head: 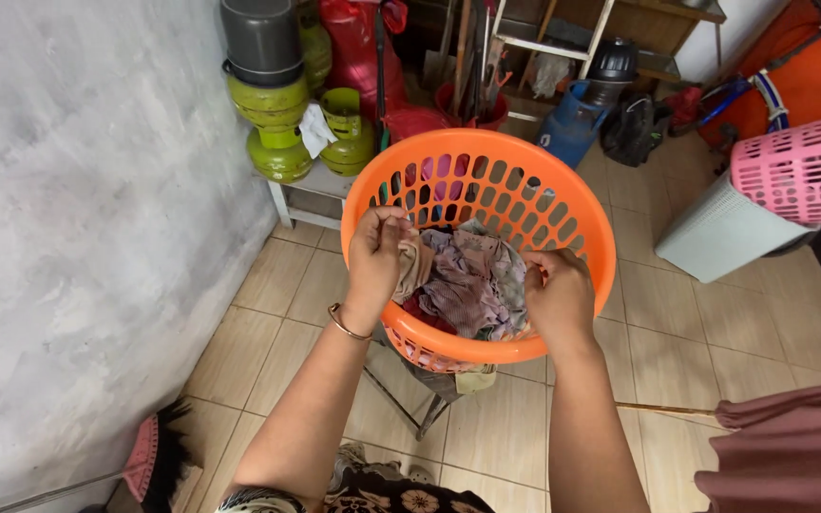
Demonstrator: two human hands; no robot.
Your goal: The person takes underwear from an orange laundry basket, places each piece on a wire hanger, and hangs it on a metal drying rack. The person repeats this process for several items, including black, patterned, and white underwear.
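Beige floor tiles (715,332) ran under an orange laundry basket (563,204), which sat raised on a small metal-legged stand (420,404) with a rough grey wall (78,209) off to its left. Inside the basket lay a heap of crumpled clothes (472,285). The left hand (379,255) had its fingers closed in a pinch on a beige piece of cloth (414,268) at the heap's left edge, just inside the rim. The right hand (557,296) was curled at the near right rim, fingertips bent in toward the clothes; whether they gripped fabric could not be told.

Lifting that piece cleanly would likely mean drawing it straight up over the rim, with the other hand steadying the heap so nothing snagged in the basket's holes.

Behind the basket, green gas canisters (277,123) crowded a low bench. A pink basket (805,171) stood to its right. Open tile remained in front and to the right.
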